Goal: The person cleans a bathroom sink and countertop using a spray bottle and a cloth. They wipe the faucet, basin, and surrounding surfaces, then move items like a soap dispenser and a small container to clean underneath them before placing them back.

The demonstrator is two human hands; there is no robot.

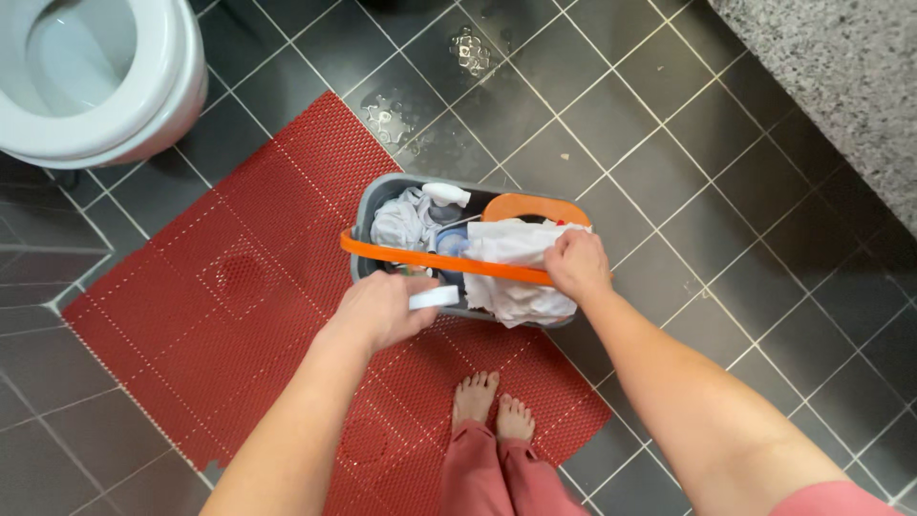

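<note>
Stood on a red perforated mat, a little ahead of two bare feet: a grey cleaning caddy, packed with rags and bottles and crossed by its orange carry handle. Hung over the caddy's right end and front rim, a white cloth, pinched tight in the right hand just above the handle. Closed around a small white piece at the front rim, the left hand; could not be told what the piece was.

Probably handled best by lifting the cloth straight up and clear of the handle, which lay right against it and looked likely to snag. Worth keeping the left hand low against the rim too, to steady the caddy and stop it tipping.

Also packed inside: an orange curved part at the far right and a white bottle top among crumpled rags. Beyond the mat, dark tiled floor with wet patches near the far edge. Well apart to the left, a white toilet; to the far right, a speckled stone surface.
</note>
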